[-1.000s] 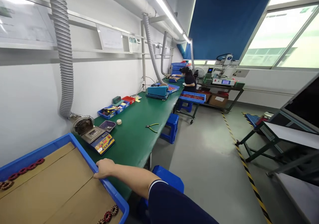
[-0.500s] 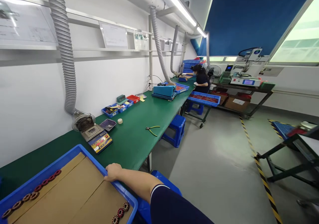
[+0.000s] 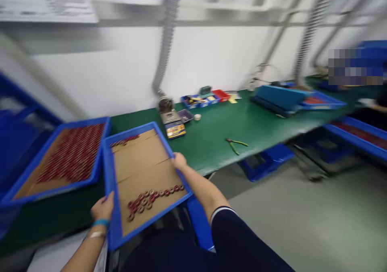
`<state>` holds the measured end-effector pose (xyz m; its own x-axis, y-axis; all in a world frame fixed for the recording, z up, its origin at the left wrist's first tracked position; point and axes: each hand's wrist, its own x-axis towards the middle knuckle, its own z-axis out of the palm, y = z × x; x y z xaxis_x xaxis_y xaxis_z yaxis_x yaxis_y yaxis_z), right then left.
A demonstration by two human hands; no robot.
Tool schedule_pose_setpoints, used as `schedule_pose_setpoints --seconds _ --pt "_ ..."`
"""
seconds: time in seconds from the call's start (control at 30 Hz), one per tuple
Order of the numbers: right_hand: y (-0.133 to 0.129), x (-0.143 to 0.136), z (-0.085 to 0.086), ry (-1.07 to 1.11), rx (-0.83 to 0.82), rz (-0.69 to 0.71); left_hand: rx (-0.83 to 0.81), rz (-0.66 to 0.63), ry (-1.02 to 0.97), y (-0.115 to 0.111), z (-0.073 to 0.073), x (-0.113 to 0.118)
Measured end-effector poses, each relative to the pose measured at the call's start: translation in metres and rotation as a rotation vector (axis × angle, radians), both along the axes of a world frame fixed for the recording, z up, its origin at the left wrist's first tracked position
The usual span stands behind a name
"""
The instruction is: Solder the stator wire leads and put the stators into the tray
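A blue tray (image 3: 110,175) lined with cardboard is between my two hands, tilted over the front edge of the green bench. My left hand (image 3: 103,208), with a blue band at the wrist, grips its left rim. The right rim is held by my right hand (image 3: 179,161). Red and brown ring-shaped parts (image 3: 145,201) lie near the tray's front edge, and a short row of them (image 3: 123,140) sits at its back left. Bare cardboard shows between the two groups.
Left of the held tray stands another blue tray (image 3: 99,159) full of red rings. Green-handled pliers (image 3: 236,144), a yellow-blue device (image 3: 175,129), a tape roll (image 3: 197,117) and small bins (image 3: 193,101) lie on the bench. Blue stools (image 3: 266,161) are below; a person is at far right.
The view has swung left and down, with blur. My left hand and the full tray at left have come into view. My right hand still holds the tray's rim.
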<state>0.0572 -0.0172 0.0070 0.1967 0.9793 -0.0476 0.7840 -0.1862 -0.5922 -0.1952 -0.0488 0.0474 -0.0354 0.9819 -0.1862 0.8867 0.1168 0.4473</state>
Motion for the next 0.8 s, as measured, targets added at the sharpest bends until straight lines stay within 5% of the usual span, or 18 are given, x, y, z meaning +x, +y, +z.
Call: schedule_pose_setpoints --seconds 0.1,0.23,0.3,0.4,0.53,0.8 --pt "0.012 0.001 -0.023 -0.014 0.077 0.021 0.026 0.327 0.010 -0.032 -0.026 -0.052" --pt "0.012 0.001 -0.045 -0.054 0.152 -0.001 0.136 0.383 -0.012 -0.039 -0.051 -0.070" --pt "0.002 -0.006 -0.050 -0.068 0.263 0.010 0.185 0.263 -0.042 -0.040 -0.060 -0.064" --pt "-0.016 -0.027 -0.054 0.056 0.365 0.251 0.156 -0.021 -0.138 -0.043 -0.071 -0.043" --pt "-0.024 -0.064 -0.061 0.275 0.006 0.587 0.029 -0.217 -0.202 -0.036 -0.088 -0.022" --pt "-0.037 -0.092 -0.064 0.383 -0.297 0.824 -0.234 -0.399 -0.300 -0.024 -0.097 -0.026"
